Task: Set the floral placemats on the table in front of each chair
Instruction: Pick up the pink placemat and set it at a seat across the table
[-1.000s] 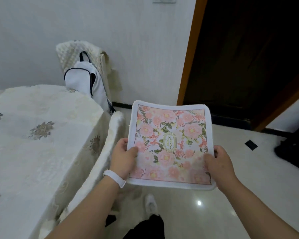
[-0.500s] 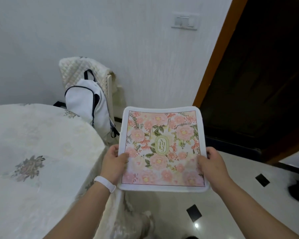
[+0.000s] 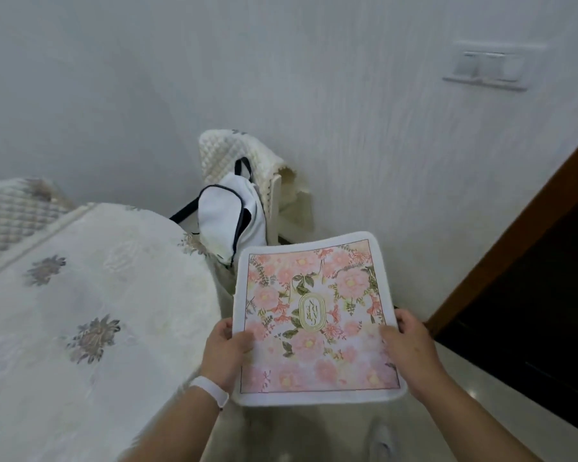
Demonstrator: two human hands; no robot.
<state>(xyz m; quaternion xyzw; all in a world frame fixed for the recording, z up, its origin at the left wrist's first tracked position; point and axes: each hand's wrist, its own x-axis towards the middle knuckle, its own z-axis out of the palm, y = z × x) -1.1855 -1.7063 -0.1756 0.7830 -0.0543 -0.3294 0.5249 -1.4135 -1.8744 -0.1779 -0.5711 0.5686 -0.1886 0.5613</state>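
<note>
I hold a pink floral placemat [image 3: 317, 315] with a white border flat in the air, just off the right edge of the table [image 3: 80, 295]. My left hand [image 3: 224, 353] grips its left edge, thumb on top. Its right edge is gripped the same way by my right hand [image 3: 411, 351]. The table wears a cream cloth with grey flower motifs. A chair [image 3: 247, 155] with a quilted cream cover stands against the wall at the table's far corner, beyond the mat.
A white backpack [image 3: 229, 218] hangs on that chair. Another quilted chair back [image 3: 10, 208] shows at the far left. A dark doorway [image 3: 531, 278] with a brown frame opens on the right. A light switch [image 3: 488, 66] sits on the wall. The floor is pale tile.
The view has swung left and up along the wall. The table now fills more of the left side and the chair with the backpack is nearer the centre. Both hands keep their grip.
</note>
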